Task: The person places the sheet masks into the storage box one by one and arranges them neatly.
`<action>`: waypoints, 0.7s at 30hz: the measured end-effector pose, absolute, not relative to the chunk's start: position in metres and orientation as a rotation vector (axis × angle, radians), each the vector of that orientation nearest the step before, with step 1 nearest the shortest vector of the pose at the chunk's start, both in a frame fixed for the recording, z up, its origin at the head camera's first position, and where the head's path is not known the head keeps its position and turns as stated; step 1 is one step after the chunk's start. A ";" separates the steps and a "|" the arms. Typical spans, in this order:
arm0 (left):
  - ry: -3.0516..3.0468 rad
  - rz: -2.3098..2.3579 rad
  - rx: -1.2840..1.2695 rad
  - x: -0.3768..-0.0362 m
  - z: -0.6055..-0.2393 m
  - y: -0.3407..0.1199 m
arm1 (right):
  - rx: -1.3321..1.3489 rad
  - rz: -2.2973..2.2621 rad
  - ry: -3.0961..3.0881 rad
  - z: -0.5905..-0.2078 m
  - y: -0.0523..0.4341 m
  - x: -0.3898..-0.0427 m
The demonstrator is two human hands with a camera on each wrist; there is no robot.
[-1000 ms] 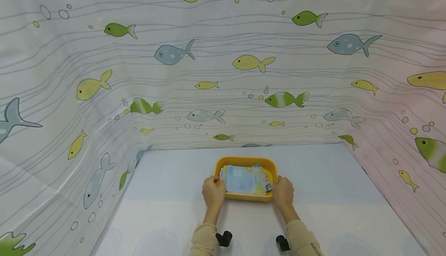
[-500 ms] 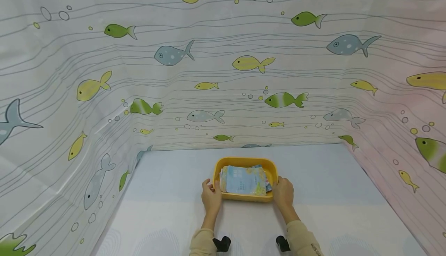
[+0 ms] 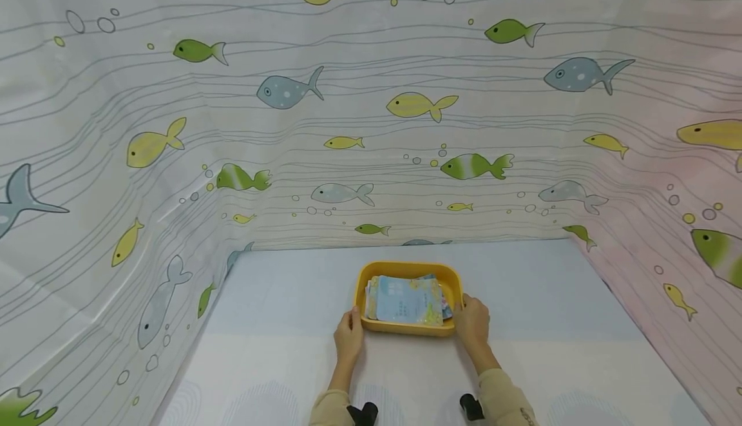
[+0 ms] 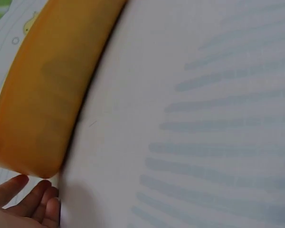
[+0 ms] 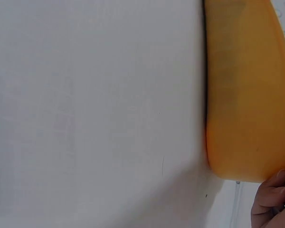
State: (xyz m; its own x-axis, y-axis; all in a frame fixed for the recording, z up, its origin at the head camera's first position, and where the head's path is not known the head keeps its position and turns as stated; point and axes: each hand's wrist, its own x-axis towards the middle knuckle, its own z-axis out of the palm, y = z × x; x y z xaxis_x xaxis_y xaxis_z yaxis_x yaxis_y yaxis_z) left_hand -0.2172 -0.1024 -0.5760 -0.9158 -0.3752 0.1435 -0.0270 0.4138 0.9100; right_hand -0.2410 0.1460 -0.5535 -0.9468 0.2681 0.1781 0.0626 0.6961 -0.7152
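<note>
A yellow plastic tray (image 3: 406, 265) sits on the pale blue table, filled with several flat packets (image 3: 406, 301), the top one light blue. My right hand (image 3: 471, 319) holds the tray's right front corner, thumb on the rim; in the right wrist view its curled fingers (image 5: 271, 197) lie against the tray's orange-yellow wall (image 5: 247, 95). My left hand (image 3: 350, 330) rests on the table just off the left front corner with fingers relaxed. The left wrist view shows its fingertips (image 4: 31, 199) a little below the tray's wall (image 4: 52, 95), holding nothing.
Fish-patterned curtain walls (image 3: 371, 123) enclose the table on the left, back and right. The table surface (image 3: 278, 297) spreads out left and right of the tray, with a white band (image 3: 278, 374) near me. Black wrist mounts (image 3: 471, 406) sit on both sleeves.
My left hand has let go of the tray's left rim and drawn back toward me onto the table. The right hand and the tray have stayed put.
</note>
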 end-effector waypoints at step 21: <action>-2.398 -1.558 0.267 -0.212 -0.580 -0.112 | -0.064 1.196 -2.544 -0.568 0.155 -0.229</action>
State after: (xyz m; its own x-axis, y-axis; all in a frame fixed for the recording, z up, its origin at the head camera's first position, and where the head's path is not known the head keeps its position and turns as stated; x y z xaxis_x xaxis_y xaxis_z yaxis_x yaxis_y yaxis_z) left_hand -0.2122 -0.1118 -0.5804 -0.9469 -0.2969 0.1231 -0.0082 0.4051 0.9142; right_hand -0.2290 0.1548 -0.5678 -0.9450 0.1776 0.2745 -0.0980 0.6471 -0.7561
